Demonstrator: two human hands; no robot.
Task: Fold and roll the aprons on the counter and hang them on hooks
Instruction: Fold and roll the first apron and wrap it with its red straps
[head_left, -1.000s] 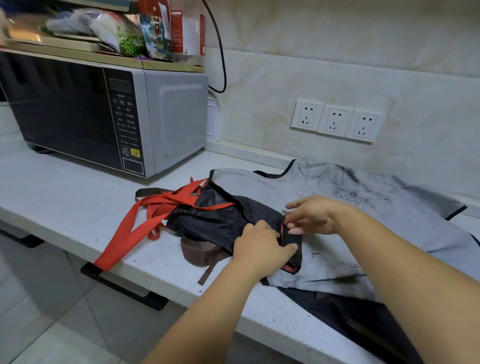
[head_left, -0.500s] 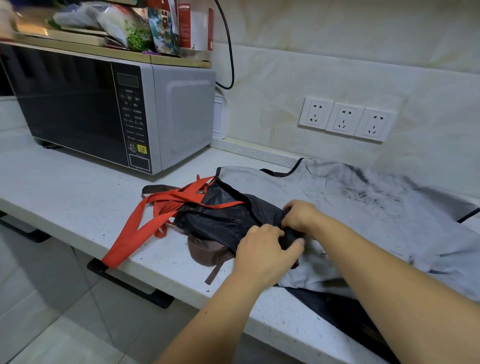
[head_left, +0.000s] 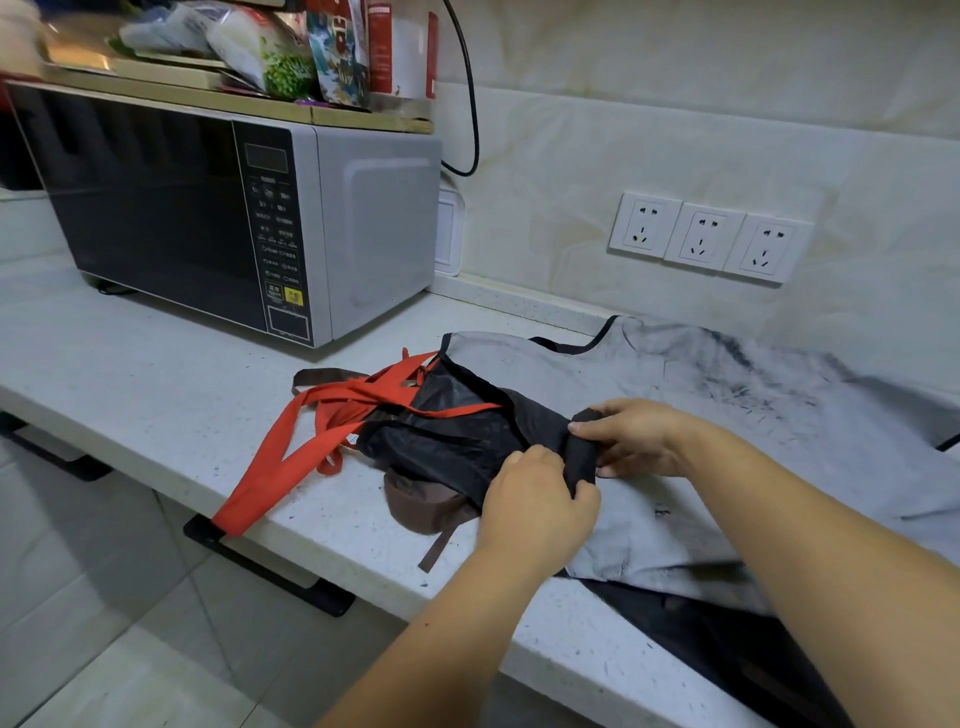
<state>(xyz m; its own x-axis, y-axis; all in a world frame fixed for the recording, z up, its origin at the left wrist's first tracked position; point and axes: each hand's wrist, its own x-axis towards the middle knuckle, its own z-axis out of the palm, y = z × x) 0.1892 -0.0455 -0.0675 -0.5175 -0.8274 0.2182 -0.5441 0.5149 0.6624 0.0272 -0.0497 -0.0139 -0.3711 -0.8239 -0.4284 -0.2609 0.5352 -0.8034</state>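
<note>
The grip of the left hand (head_left: 540, 499) and of the right hand (head_left: 634, 436) is closed round the rolled end of the black apron (head_left: 447, 436). The loose red straps (head_left: 291, 457) at nine o'clock could snag and unwind it.

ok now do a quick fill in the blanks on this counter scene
1. The dark apron, gripped by the left hand and right hand, has straps coloured ____.
2. The spread apron beneath it is ____ in colour.
3. The wall sockets number ____.
4. The appliance left of the aprons is a ____.
Missing words: red; grey; three; microwave.
</note>
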